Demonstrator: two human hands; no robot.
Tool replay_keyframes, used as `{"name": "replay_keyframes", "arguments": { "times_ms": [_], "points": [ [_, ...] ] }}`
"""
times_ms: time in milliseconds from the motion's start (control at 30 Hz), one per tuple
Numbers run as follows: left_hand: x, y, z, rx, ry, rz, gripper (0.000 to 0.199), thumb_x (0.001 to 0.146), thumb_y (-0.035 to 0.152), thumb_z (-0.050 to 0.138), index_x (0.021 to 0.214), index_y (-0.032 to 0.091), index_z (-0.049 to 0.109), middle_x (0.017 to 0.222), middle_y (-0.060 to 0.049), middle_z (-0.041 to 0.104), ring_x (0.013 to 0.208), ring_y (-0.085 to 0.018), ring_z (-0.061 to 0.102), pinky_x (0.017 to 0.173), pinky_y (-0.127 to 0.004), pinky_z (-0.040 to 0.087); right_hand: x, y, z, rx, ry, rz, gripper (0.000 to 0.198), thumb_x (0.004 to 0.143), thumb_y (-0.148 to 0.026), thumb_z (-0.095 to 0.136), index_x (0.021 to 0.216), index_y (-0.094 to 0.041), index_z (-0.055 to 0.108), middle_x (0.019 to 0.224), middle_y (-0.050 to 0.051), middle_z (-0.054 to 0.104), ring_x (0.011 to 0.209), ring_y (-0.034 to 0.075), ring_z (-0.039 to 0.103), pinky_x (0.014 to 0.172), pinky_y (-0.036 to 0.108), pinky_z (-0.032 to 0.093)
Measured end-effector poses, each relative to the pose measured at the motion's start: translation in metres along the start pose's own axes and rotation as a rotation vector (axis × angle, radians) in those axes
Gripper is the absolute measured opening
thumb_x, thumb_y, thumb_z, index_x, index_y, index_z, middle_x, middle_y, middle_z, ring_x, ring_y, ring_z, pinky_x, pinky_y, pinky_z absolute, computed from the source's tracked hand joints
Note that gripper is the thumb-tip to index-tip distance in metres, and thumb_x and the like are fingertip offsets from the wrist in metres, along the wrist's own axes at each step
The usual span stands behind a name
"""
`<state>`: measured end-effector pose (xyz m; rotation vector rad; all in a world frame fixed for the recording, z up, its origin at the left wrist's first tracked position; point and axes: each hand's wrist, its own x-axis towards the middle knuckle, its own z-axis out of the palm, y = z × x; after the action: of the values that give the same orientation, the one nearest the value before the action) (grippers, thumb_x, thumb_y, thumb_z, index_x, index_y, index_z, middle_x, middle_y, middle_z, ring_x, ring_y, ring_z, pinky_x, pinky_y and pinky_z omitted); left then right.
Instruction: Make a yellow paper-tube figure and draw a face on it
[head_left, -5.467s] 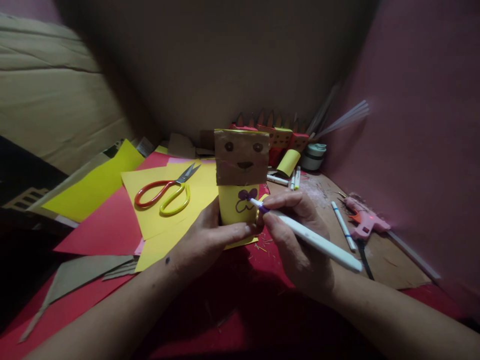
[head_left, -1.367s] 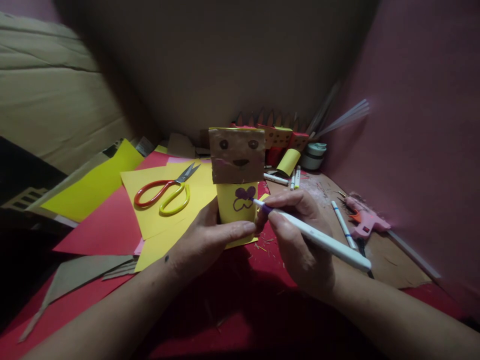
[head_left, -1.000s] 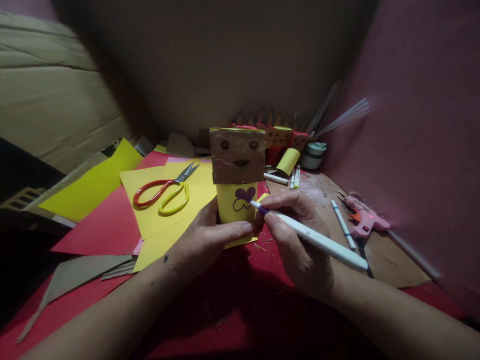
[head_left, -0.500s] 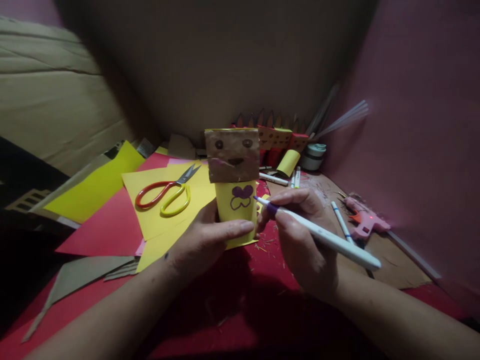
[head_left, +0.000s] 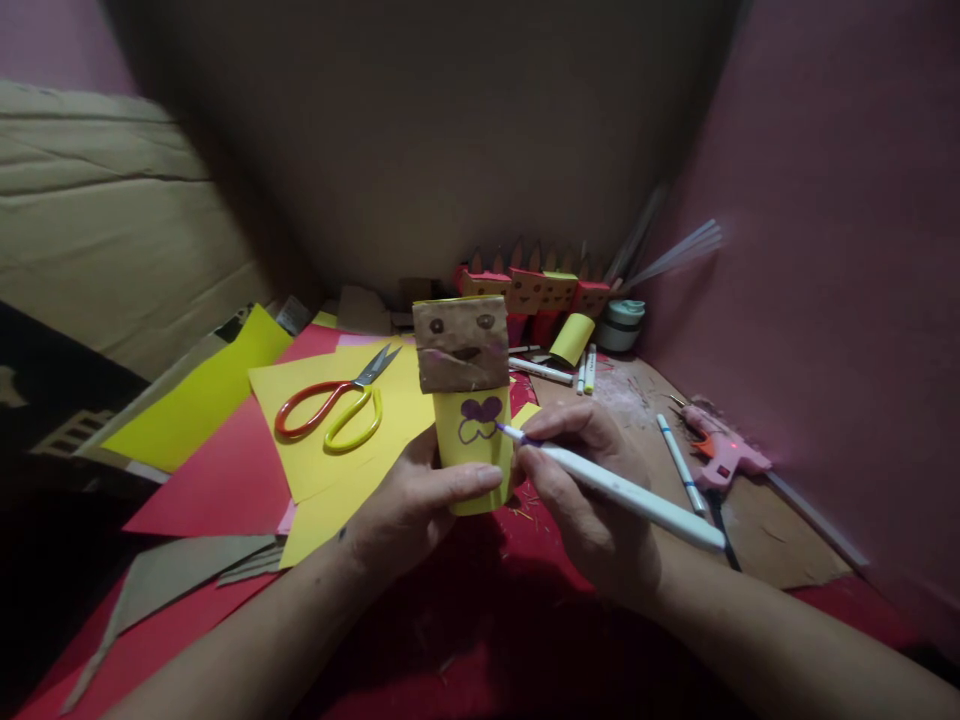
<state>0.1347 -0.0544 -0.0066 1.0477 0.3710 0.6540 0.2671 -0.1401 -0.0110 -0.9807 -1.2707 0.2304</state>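
Note:
My left hand (head_left: 427, 490) is closed around a yellow paper tube (head_left: 472, 475), its thumb lying across the front. A brown cardboard face (head_left: 461, 345) with drawn eyes, nose and mouth tops the tube. Below it is a purple bow-like drawing (head_left: 480, 410); the upper lobes are filled, the lower ones only outlined. My right hand (head_left: 589, 470) pinches a white marker (head_left: 637, 497) with a purple tip, which meets the right side of the lower outline. Scissors (head_left: 352, 395) with red and yellow handles rest on yellow paper (head_left: 300, 365) left of the tube.
A pink glue gun (head_left: 724, 445) with its light on lies at the right, beside a capped marker (head_left: 681, 465). Behind stand several decorated tubes (head_left: 559, 290), a yellow roll (head_left: 572, 340) and a pale green container (head_left: 622, 325). Red paper (head_left: 217, 480) and cardboard scraps (head_left: 187, 575) spread leftward.
The marker tip has moved left from beside the tube onto the drawing's lower right lobe. The tube sits slightly lower in view, and the whole view has shifted a little.

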Motion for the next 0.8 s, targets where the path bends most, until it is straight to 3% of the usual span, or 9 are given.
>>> {"name": "replay_keyframes", "arguments": {
  "times_ms": [800],
  "points": [
    [0.0004,-0.0036,-0.0039,0.009,-0.033,-0.01,0.037,0.066,0.025,0.09,0.1,0.016,0.076,0.089,-0.006,0.076,0.081,-0.021,0.07,0.075,-0.031,0.06,-0.0009,0.0054,-0.0014,0.0,-0.013,0.018,0.012,0.091,-0.016,0.065,0.095,-0.024,0.058,0.077,-0.004,0.06,0.062,0.01,0.058,0.056,0.023,0.049]
  ]
}}
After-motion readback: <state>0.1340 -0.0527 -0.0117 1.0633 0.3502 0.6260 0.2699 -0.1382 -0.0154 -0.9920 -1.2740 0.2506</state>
